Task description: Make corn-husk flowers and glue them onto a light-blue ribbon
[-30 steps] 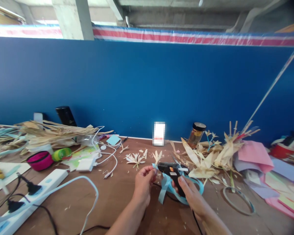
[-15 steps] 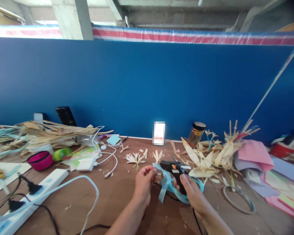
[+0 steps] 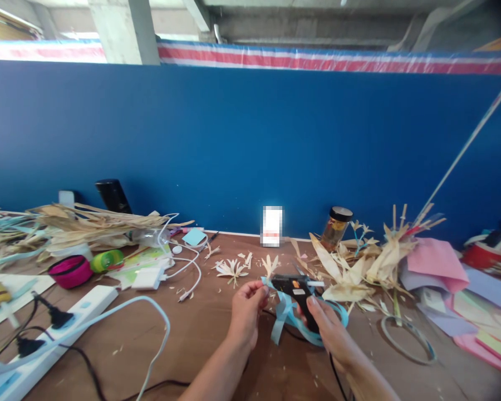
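Observation:
Between the fingertips of my left hand is the base of a small pale corn-husk flower, its petals pointing up. Light blue ribbon wraps that base and trails down in loops to the table. My right hand grips a black hot glue gun, a white glue stick jutting from its back. The gun's nozzle points left and sits close to the ribbon at the flower's base; whether it touches I cannot tell. A second husk flower lies just left of the held one.
On the left are a white power strip, a white charger with cable, and a pink round case. Dried husks, a lidded jar, a grey ring and coloured papers lie right. A blue partition stands behind.
The view has shifted very slightly. Both hands, the flower and the glue gun keep almost the same position relative to each other.

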The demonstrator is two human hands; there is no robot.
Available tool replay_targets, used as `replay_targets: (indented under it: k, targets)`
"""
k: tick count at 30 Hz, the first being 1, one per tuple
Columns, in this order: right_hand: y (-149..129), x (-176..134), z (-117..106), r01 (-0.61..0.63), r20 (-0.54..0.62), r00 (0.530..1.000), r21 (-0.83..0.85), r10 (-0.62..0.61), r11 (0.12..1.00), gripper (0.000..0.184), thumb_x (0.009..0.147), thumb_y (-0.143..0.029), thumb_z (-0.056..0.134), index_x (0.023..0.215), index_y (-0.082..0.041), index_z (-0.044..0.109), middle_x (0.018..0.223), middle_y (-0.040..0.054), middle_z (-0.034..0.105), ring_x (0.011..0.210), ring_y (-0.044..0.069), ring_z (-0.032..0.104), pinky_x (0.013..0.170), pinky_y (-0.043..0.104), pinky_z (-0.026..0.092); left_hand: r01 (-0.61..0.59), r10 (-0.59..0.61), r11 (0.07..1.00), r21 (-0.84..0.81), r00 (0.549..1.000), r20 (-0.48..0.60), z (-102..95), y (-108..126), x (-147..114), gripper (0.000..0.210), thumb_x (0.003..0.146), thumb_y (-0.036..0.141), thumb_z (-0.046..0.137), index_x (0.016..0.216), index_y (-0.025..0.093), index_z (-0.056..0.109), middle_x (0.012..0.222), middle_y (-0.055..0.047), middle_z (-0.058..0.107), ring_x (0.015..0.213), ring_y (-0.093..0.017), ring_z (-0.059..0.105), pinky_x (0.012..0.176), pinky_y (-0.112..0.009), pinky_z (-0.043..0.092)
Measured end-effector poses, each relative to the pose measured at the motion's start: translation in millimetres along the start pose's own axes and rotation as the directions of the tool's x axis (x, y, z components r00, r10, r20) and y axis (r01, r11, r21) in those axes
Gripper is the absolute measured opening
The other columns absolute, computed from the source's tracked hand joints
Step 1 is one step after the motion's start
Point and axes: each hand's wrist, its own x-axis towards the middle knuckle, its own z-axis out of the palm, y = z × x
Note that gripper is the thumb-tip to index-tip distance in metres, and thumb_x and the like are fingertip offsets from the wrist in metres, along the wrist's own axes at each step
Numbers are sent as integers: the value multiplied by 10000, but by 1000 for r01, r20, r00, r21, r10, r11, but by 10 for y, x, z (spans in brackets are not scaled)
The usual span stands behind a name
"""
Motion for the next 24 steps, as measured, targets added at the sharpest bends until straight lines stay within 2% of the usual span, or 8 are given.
replay_targets:
  k: [5, 13, 19, 24]
  targets:
    - [-11, -9, 4, 2, -32, 999, 25, -1, 1000, 474, 744, -598, 471, 660, -150, 600, 587, 11, 530, 547, 122, 459, 527, 230, 364, -12, 12, 1000, 19, 1000, 5, 10, 9, -10, 224, 520, 228, 759, 673, 134, 625, 604, 5, 618, 519, -71, 535, 517, -178, 405]
    - [4, 15, 12, -1, 12, 1000, 9, 0, 1000, 437, 722, -576, 521, 619, -157, 588, 583, 3, 524, 547, 117, 445, 523, 237, 369, 1, -1, 1000, 10, 1000, 10, 0, -18, -4, 215, 528, 225, 753, 678, 140, 624, 594, 12, 613, 519, -69, 534, 518, -172, 397]
    - [35, 1, 12, -12, -37, 999, 32, 14, 999, 434, 742, -569, 500, 677, -157, 619, 606, 7, 543, 583, 123, 476, 573, 246, 396, 8, -8, 1000, 8, 1000, 19, 6, -14, -5, 208, 542, 211, 750, 689, 137, 624, 605, 13, 617, 526, -62, 530, 536, -171, 407]
    - [54, 26, -4, 6, 37, 999, -1, -5, 1000, 445, 763, -561, 481, 637, -148, 593, 571, -1, 503, 546, 109, 431, 516, 232, 352, -1, 1, 1000, 3, 1000, 11, 14, -10, -18, 226, 526, 220, 759, 681, 133, 619, 578, 12, 613, 512, -69, 531, 511, -173, 397]
